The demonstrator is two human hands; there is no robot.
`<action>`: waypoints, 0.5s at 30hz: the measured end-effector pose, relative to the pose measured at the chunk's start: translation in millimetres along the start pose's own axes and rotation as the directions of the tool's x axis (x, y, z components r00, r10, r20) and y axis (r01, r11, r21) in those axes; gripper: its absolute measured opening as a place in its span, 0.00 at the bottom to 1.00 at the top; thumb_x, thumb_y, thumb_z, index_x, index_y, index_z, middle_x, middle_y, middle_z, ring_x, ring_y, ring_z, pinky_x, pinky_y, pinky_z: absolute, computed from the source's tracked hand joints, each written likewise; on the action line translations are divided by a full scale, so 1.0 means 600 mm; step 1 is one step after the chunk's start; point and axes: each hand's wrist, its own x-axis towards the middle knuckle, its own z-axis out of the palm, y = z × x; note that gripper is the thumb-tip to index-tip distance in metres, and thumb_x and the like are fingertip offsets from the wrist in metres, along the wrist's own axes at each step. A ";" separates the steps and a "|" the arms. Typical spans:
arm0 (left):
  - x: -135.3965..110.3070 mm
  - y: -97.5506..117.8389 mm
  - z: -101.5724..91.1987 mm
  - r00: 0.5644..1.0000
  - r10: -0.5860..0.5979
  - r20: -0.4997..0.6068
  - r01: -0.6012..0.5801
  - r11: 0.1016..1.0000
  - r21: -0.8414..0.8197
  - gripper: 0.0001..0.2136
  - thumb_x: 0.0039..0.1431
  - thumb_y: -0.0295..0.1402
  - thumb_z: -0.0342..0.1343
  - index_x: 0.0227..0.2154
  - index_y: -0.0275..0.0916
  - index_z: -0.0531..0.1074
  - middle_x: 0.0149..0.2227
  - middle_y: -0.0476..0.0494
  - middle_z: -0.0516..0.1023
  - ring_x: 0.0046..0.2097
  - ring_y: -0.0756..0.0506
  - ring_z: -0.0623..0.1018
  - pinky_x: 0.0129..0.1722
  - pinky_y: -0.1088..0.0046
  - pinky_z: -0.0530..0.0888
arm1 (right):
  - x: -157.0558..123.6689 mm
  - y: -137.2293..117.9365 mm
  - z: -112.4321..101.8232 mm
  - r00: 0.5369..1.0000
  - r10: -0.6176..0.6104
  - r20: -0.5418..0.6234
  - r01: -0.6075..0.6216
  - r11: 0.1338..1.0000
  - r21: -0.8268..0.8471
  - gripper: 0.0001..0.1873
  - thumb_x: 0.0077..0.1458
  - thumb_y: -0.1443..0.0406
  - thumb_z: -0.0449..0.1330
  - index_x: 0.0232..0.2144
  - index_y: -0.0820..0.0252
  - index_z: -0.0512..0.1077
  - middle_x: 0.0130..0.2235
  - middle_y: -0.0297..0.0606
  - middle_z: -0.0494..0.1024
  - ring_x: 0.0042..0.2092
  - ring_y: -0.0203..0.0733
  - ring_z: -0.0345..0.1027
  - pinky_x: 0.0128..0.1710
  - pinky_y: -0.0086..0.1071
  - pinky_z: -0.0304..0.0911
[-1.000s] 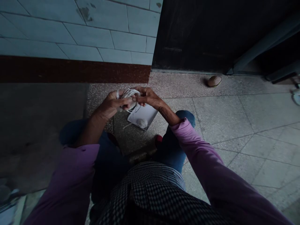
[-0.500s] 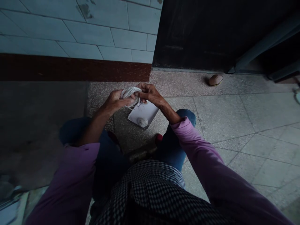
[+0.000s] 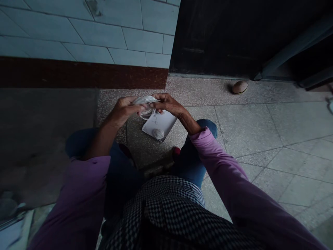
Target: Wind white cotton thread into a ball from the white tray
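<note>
Between my two hands hangs a loose coil of white yarn (image 3: 142, 101), looped in many strands. My left hand (image 3: 126, 107) grips its left side, thumb and fingers closed around the strands. On the coil's right side my right hand (image 3: 167, 104) pinches the strands between thumb and fingers. Below them, on the floor between my feet, lies a shallow white box lid or tray (image 3: 168, 121). A small ball of white yarn (image 3: 158, 134) sits at its near edge. A thin strand runs down from the coil over the white surface.
A pale tiled wall (image 3: 104, 34) with a dark red base rises ahead. Right of it stands a dark door (image 3: 218, 38). A rounded brownish object (image 3: 239, 87) rests by the door sill. A dark mat or slab (image 3: 47, 139) covers the floor at left.
My left hand has turned and shifted slightly left, and the coil is held flatter and a little wider. My right hand stays nearly in place. The box and ball have not moved.
</note>
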 end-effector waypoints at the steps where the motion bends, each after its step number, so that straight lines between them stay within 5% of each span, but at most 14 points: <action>1: 0.004 -0.003 0.000 0.996 0.017 -0.092 -0.021 0.999 -0.042 0.08 0.44 0.31 0.76 0.26 0.39 0.83 0.28 0.45 0.84 0.34 0.46 0.77 0.38 0.70 0.71 | -0.002 -0.003 -0.003 1.000 0.000 -0.030 0.000 1.000 0.004 0.21 0.75 0.58 0.87 0.40 0.57 0.79 0.30 0.26 0.74 0.33 0.33 0.68 0.31 0.24 0.66; 6: 0.012 -0.013 0.002 0.965 -0.030 -0.261 -0.031 0.973 -0.228 0.09 0.53 0.27 0.76 0.35 0.41 0.82 0.32 0.49 0.83 0.38 0.47 0.81 0.47 0.71 0.79 | 0.003 -0.008 0.002 0.997 0.000 -0.080 0.011 0.990 0.139 0.28 0.79 0.50 0.84 0.41 0.56 0.74 0.39 0.32 0.85 0.33 0.33 0.67 0.30 0.23 0.66; 11: 0.016 -0.016 0.002 0.974 -0.110 -0.199 0.057 0.966 -0.254 0.16 0.55 0.35 0.82 0.40 0.43 0.79 0.42 0.43 0.90 0.47 0.40 0.90 0.49 0.67 0.87 | 0.013 -0.008 0.026 0.984 0.011 -0.180 0.045 0.950 0.308 0.32 0.77 0.47 0.86 0.40 0.55 0.71 0.45 0.37 0.89 0.32 0.32 0.63 0.26 0.23 0.62; 15: 0.025 -0.030 0.011 0.990 -0.085 -0.112 0.065 0.983 -0.172 0.20 0.59 0.44 0.83 0.43 0.43 0.80 0.42 0.42 0.89 0.42 0.40 0.90 0.40 0.68 0.86 | 0.020 -0.013 0.029 0.961 0.028 -0.275 0.075 0.932 0.356 0.31 0.75 0.47 0.86 0.42 0.54 0.71 0.44 0.37 0.87 0.32 0.34 0.58 0.25 0.24 0.58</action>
